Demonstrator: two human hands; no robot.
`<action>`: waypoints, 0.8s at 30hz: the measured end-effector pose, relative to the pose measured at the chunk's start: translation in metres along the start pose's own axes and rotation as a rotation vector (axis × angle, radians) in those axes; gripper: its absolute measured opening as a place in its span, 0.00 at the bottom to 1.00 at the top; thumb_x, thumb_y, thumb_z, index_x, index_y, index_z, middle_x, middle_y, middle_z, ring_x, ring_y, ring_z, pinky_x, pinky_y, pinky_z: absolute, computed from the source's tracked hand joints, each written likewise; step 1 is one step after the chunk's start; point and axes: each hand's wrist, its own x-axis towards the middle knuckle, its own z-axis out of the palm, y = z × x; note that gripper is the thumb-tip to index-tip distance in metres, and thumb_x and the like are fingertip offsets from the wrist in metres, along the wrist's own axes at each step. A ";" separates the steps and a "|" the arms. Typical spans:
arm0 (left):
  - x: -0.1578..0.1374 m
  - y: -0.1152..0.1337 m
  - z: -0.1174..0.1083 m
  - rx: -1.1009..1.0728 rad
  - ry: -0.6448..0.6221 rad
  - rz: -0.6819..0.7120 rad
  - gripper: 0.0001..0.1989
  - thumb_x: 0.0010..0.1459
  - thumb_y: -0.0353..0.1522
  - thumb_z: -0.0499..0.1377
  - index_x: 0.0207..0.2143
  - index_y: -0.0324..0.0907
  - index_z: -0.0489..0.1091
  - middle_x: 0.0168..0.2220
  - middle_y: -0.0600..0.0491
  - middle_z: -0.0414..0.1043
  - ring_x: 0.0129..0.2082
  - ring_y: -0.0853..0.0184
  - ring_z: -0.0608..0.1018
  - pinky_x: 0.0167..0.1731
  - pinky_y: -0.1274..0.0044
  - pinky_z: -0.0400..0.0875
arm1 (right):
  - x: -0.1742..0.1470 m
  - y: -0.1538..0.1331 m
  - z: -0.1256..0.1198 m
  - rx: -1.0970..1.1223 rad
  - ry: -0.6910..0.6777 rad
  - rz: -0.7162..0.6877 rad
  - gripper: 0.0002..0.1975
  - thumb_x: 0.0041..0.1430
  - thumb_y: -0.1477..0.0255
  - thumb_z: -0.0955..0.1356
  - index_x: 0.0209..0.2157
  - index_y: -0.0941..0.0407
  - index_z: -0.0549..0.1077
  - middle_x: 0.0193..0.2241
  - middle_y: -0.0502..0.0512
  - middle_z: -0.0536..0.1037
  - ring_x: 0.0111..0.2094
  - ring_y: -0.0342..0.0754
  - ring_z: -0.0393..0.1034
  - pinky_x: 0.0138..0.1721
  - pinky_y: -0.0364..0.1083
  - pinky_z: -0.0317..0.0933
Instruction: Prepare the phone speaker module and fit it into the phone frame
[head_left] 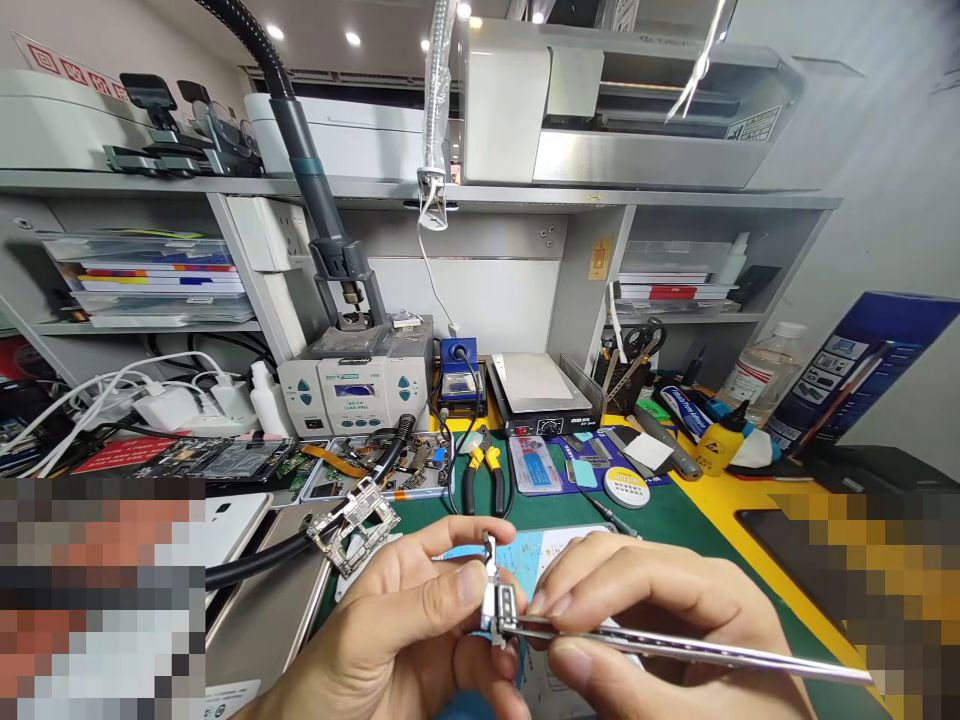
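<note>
My left hand (409,615) pinches a small silvery electronic part (490,600) between thumb and fingers, holding it upright above the mat. A small dark rectangular piece (507,602) with lighter squares sits against its right side. Closed around a pair of metal tweezers (697,645), my right hand (660,590) keeps their tips at the lower right of that part. Whether the tips grip it or only touch it, I cannot tell. Behind my left hand lies a phone logic board (354,528) with a cut-out middle.
Yellow-and-black cutters (485,475) lie on the green mat (420,515). Behind stand a hot-air station (360,385) and a flat heating plate (544,385). A round white tin (626,487) and a yellow bottle (721,440) are to the right. A black hose (262,568) crosses the left side.
</note>
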 end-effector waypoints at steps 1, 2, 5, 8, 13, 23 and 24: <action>0.000 0.000 0.000 0.003 0.004 -0.001 0.11 0.65 0.22 0.56 0.46 0.34 0.75 0.31 0.46 0.79 0.26 0.67 0.81 0.27 0.74 0.82 | 0.001 0.000 0.000 0.010 -0.004 0.002 0.16 0.52 0.86 0.75 0.35 0.49 0.84 0.32 0.52 0.86 0.34 0.49 0.81 0.38 0.46 0.75; 0.000 0.000 0.001 0.010 0.008 -0.001 0.11 0.65 0.22 0.56 0.46 0.34 0.75 0.30 0.47 0.79 0.26 0.68 0.81 0.26 0.75 0.82 | 0.001 0.000 0.000 0.018 -0.005 0.003 0.16 0.51 0.86 0.75 0.35 0.49 0.84 0.32 0.52 0.86 0.34 0.49 0.81 0.38 0.46 0.75; -0.001 0.002 0.002 0.025 0.016 0.007 0.10 0.64 0.22 0.58 0.46 0.34 0.75 0.30 0.47 0.79 0.25 0.68 0.81 0.26 0.75 0.82 | 0.001 0.000 0.000 0.041 -0.006 0.026 0.16 0.51 0.86 0.75 0.34 0.49 0.84 0.32 0.52 0.86 0.34 0.48 0.81 0.37 0.45 0.75; 0.000 0.003 0.003 0.028 0.019 0.006 0.10 0.63 0.22 0.59 0.45 0.35 0.76 0.31 0.46 0.80 0.25 0.68 0.81 0.25 0.77 0.81 | 0.000 0.001 -0.001 0.058 -0.016 0.068 0.15 0.52 0.85 0.75 0.33 0.49 0.84 0.32 0.52 0.86 0.35 0.49 0.80 0.38 0.46 0.75; 0.000 0.002 0.001 0.019 0.016 -0.004 0.09 0.63 0.22 0.60 0.45 0.35 0.76 0.30 0.47 0.80 0.25 0.68 0.81 0.25 0.77 0.81 | -0.002 0.003 -0.002 0.099 -0.023 0.087 0.14 0.54 0.84 0.75 0.34 0.49 0.84 0.33 0.53 0.85 0.36 0.49 0.80 0.39 0.47 0.74; 0.000 0.004 0.004 0.077 0.025 0.018 0.10 0.62 0.24 0.61 0.45 0.35 0.76 0.29 0.48 0.77 0.26 0.68 0.80 0.25 0.76 0.81 | 0.004 -0.001 0.001 0.125 0.029 0.092 0.14 0.49 0.86 0.75 0.29 0.51 0.84 0.27 0.53 0.85 0.29 0.48 0.79 0.32 0.43 0.74; 0.000 0.003 0.004 0.079 0.028 0.020 0.10 0.62 0.24 0.62 0.45 0.35 0.76 0.29 0.48 0.77 0.26 0.68 0.79 0.25 0.76 0.81 | 0.004 -0.002 0.001 0.118 0.036 0.086 0.14 0.49 0.86 0.75 0.29 0.51 0.84 0.28 0.53 0.85 0.30 0.48 0.80 0.33 0.43 0.74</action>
